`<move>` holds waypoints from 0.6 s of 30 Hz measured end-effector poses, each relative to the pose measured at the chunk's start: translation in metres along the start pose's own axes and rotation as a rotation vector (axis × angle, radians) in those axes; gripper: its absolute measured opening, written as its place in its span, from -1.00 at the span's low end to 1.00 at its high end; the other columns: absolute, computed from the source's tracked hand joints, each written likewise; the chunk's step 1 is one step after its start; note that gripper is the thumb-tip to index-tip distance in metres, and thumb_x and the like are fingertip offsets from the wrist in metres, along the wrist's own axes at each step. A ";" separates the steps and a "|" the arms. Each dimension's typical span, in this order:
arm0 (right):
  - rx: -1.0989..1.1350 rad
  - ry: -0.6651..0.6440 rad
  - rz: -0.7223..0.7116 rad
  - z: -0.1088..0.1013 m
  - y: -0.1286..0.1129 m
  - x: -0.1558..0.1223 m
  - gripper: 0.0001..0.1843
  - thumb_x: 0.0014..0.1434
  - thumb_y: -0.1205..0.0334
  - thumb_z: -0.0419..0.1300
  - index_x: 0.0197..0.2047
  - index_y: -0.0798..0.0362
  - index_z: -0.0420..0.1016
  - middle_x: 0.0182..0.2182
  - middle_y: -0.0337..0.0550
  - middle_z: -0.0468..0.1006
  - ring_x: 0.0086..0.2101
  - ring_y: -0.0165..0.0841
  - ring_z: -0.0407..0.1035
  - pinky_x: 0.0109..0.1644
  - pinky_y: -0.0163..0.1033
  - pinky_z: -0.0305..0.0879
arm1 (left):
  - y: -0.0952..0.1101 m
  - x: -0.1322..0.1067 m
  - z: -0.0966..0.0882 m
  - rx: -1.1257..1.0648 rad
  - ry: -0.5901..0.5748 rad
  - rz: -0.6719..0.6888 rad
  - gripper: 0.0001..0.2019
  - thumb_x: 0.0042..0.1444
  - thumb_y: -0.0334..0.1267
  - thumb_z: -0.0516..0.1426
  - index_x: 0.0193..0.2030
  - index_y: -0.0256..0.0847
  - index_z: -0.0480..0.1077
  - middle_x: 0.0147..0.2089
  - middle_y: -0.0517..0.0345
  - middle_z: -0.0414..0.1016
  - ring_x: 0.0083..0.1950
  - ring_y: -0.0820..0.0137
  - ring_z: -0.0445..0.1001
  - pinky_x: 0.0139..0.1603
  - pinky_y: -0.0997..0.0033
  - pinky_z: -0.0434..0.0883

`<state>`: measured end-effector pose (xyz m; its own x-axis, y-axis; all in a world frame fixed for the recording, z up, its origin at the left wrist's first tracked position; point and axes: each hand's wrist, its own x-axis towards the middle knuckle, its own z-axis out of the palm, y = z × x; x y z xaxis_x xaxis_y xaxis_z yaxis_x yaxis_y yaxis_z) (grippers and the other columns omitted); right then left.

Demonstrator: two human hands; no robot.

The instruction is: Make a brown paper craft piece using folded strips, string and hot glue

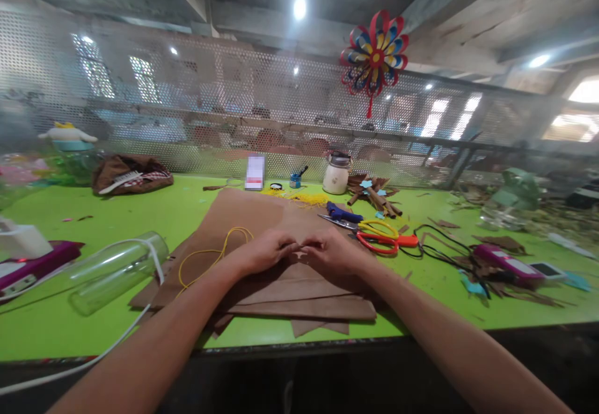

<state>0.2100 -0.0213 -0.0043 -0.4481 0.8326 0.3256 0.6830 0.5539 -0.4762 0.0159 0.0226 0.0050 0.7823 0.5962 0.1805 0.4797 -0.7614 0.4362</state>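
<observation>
My left hand (pixel 269 250) and my right hand (pixel 333 253) meet at the middle of the table. Both are closed, thumb and fingers pinched together, fingertips almost touching. What they pinch is too small to make out. Beneath them lies a stack of brown sheets (pixel 248 211), fabric or paper, with folded layers toward the front. A thin yellow cord (pixel 201 253) loops over the sheets beside my left hand and passes behind my left forearm. Right of my right hand lie scissors (pixel 378 239) with yellow and red handles and a dark blue-handled tool (pixel 344 213).
A clear glass cylinder (pixel 119 270) and a white cable (pixel 152 255) lie left. Behind stand a phone (pixel 254 172), a small blue jar (pixel 294 180) and a white jar (pixel 336 173). Yellow thread scraps (pixel 306 200), a black cord (pixel 440 251) and a purple power strip (pixel 508 264) lie about.
</observation>
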 end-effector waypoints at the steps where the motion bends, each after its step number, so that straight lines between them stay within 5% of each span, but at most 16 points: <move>1: 0.008 0.000 0.005 0.000 0.001 0.000 -0.77 0.12 0.23 0.09 -0.29 0.12 0.55 -0.47 -0.19 0.52 -0.49 -0.47 0.23 -0.41 -0.38 0.09 | 0.000 0.001 0.000 -0.001 0.019 -0.009 -0.62 0.20 -0.08 -0.10 -0.35 -0.25 0.45 -0.41 0.12 0.48 -0.39 0.44 0.37 -0.35 0.51 0.23; 11: -0.032 0.017 0.009 0.000 -0.005 -0.003 -0.76 0.12 0.26 0.08 -0.30 0.17 0.55 -0.54 -0.21 0.46 -0.52 -0.50 0.20 -0.46 -0.39 0.05 | 0.000 0.003 -0.005 -0.106 0.442 -0.132 -0.77 0.07 -0.15 0.07 -0.39 -0.28 0.42 -0.40 0.13 0.50 -0.35 0.43 0.42 -0.30 0.50 0.29; 18: 0.014 0.018 -0.011 -0.001 -0.006 -0.004 -0.74 0.15 0.21 0.06 -0.30 0.14 0.54 -0.48 -0.18 0.51 -0.49 -0.48 0.24 -0.43 -0.39 0.10 | 0.007 -0.003 -0.005 -0.001 0.045 -0.020 -0.65 0.06 -0.02 0.06 -0.21 -0.24 0.49 -0.27 0.09 0.53 -0.27 0.38 0.43 -0.25 0.47 0.29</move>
<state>0.2086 -0.0276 -0.0018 -0.4450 0.8262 0.3455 0.6697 0.5632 -0.4840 0.0147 0.0162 0.0119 0.7538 0.6224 0.2107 0.4948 -0.7486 0.4413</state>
